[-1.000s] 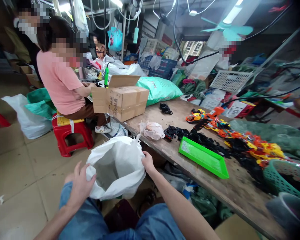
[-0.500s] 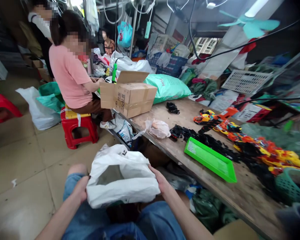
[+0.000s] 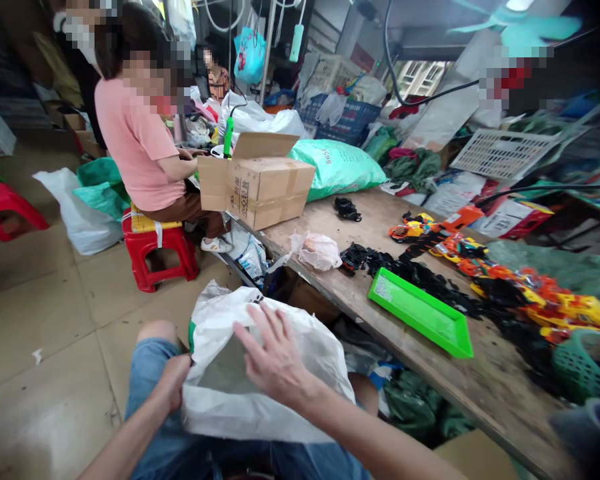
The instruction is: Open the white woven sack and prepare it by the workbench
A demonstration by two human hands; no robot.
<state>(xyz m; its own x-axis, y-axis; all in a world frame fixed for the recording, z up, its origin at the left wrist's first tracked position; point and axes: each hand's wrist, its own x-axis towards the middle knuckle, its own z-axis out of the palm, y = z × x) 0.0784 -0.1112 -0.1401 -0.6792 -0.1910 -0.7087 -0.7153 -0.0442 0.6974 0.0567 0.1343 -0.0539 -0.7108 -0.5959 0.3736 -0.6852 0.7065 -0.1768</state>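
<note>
A white sack with a wide open mouth rests over my knees. My left hand is closed on the sack's rim at its left side. Above the opening, my right hand is spread with fingers apart, holding nothing. Beside the sack, on the wooden table, are a green tray, a pinkish plastic bag and a pile of black parts. Orange and yellow parts lie farther right.
An open cardboard box and a mint-green sack stand at the table's far end. A person in pink sits on a red stool. A teal basket is at the right.
My right hand has let go of the sack's right rim and moved left over its mouth, fingers spread. The sack now spreads wider to the right.
</note>
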